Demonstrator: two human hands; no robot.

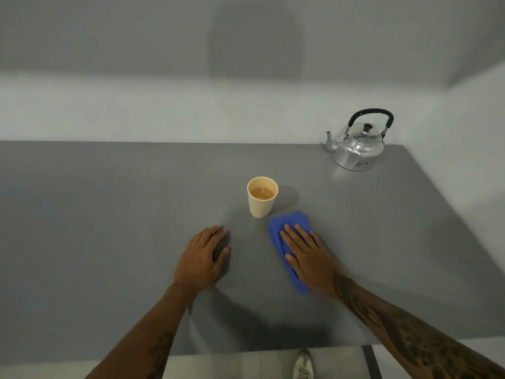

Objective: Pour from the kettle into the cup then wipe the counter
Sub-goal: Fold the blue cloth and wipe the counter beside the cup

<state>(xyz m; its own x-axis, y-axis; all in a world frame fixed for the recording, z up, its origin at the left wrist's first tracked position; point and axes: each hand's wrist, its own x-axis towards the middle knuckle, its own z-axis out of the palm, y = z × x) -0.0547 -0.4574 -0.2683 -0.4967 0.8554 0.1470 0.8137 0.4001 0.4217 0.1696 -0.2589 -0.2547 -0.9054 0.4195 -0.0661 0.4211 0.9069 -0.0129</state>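
A cream cup [261, 199] stands upright in the middle of the grey counter [109, 214], holding brown liquid. A silver kettle [358, 144] with a black handle sits at the counter's far right corner, spout to the left. A folded blue cloth [287, 228] lies just right of and below the cup. My right hand [308, 258] presses flat on the cloth, fingers spread toward the cup. My left hand [202, 258] rests on the bare counter left of the cloth, fingers curled loosely, holding nothing.
The counter meets pale walls at the back and on the right. Its front edge runs near the bottom of the view, with floor and a white shoe [303, 365] below it.
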